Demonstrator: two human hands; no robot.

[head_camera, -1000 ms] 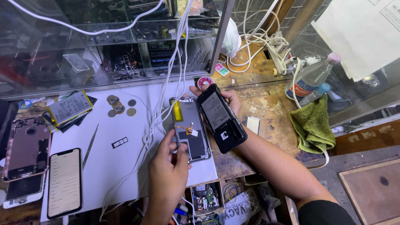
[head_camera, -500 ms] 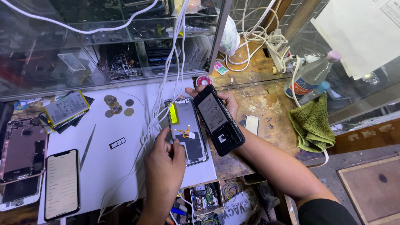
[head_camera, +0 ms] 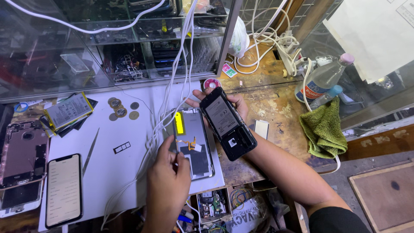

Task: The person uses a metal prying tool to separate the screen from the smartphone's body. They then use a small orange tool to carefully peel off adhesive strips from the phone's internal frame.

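Note:
My right hand (head_camera: 236,108) holds up a black opened phone (head_camera: 227,123), its battery and inner back facing me, tilted over the bench. Beneath it on the white mat (head_camera: 112,168) lies a silver opened phone frame (head_camera: 193,142) with a yellow tab and an orange flex cable. My left hand (head_camera: 169,172) rests at that frame's left edge, thumb and fingers pinched together over it; I cannot tell whether anything small is between them. White cables (head_camera: 159,125) hang down across the mat just left of the frame.
A glass cabinet (head_camera: 108,43) stands behind. At left lie a battery pack (head_camera: 68,110), several coins (head_camera: 122,110), a black SIM tray (head_camera: 121,148), tweezers (head_camera: 90,152), a lit phone (head_camera: 64,189) and another opened phone (head_camera: 22,152). A green cloth (head_camera: 324,127) and plastic bottle (head_camera: 322,78) sit right.
My left hand has shifted slightly along the silver frame's left edge. The black phone in my right hand stays raised in nearly the same spot.

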